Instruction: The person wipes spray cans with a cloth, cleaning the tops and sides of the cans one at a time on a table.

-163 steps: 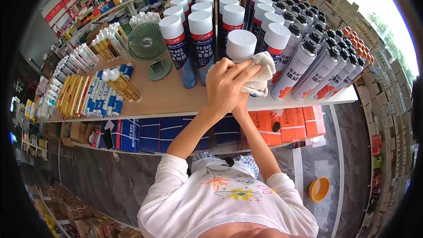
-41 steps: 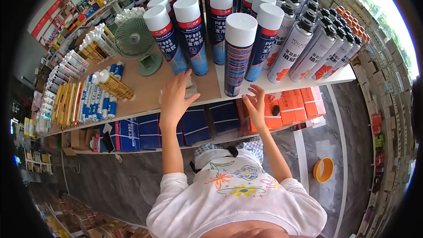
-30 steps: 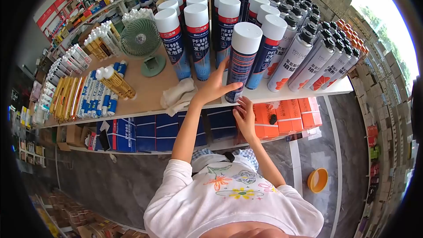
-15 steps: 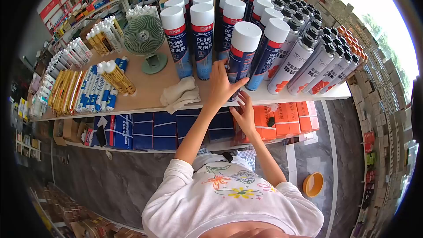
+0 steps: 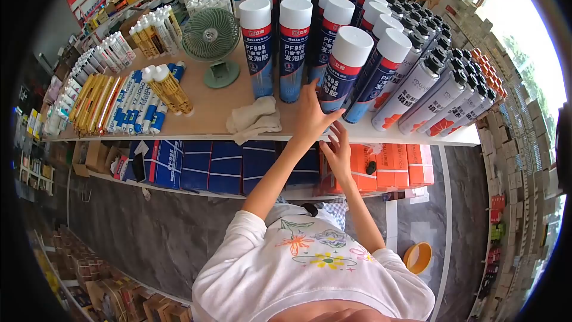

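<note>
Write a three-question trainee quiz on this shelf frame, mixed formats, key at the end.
1. True or false: the cloth is in the left hand.
2. Multiple choice: the left hand is against which thing? A) the green fan B) the front foam can with the white cap C) the orange boxes
3. Fill in: the right hand is at the front edge of the ____, just below the can.

Key:
1. False; the cloth lies on the shelf, left of the hand.
2. B
3. shelf

grey floor [image 5: 149,226], bright window [image 5: 533,42] (right), shelving [image 5: 196,116]
</note>
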Available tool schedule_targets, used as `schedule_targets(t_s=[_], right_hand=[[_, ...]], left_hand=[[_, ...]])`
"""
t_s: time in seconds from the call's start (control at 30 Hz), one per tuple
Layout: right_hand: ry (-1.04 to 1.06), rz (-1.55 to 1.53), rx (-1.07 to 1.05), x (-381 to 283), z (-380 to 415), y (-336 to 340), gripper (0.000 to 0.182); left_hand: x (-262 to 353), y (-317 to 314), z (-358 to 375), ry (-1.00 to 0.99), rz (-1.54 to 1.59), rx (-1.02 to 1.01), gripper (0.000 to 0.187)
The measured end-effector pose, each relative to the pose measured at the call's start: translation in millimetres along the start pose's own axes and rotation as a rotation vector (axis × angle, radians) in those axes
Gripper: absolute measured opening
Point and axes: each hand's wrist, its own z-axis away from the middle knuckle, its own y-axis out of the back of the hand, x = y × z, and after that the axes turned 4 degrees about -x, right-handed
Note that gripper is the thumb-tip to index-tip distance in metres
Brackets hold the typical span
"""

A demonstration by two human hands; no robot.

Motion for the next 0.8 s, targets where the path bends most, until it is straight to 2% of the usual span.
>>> schedule_targets(t_s=[0.03, 0.13, 0.27, 0.4, 0.47, 0.5, 0.63, 0.7, 0.73, 0.8], right_hand=[[-0.009, 0.005, -0.005, -1, 0, -1, 0.072], [-0.001, 0.042, 0.0, -2, -3, -3, 0.076], [0.036, 0.111, -0.021, -1, -7, -1, 0.083], [0.06, 0.102, -0.003, 8, -6, -3, 0.087], [0.038, 0.167, -0.033, 8, -1, -5, 0.089], [0.032, 0.162, -0.027, 7, 1, -6, 0.089], [0.073, 0.254, -0.023, 7, -1, -7, 0.085], [0.081, 0.265, -0.028, 7, -1, -6, 0.085], [0.08, 0.21, -0.022, 8, -1, -7, 0.086], [0.079, 0.156, -0.015, 9, -3, -6, 0.086]], left_hand=[[0, -6, 0, -0.112, -0.092, 0.112, 0.088], [-2, -14, -1, -0.113, -0.137, 0.159, 0.084], [-2, -11, 1, -0.089, -0.136, 0.126, 0.083], [-18, -1, 5, -0.172, -0.06, 0.063, 0.09], [-27, 5, 11, -0.052, 0.127, -0.15, 0.089], [-24, 12, 13, -0.027, 0.027, -0.224, 0.089], [-38, 3, 21, 0.106, 0.113, -0.262, 0.087], [-34, -4, 22, 0.076, 0.028, -0.127, 0.08], [-31, -8, 23, 0.074, 0.03, -0.128, 0.08], [-26, -14, 27, -0.015, -0.113, 0.074, 0.074]])
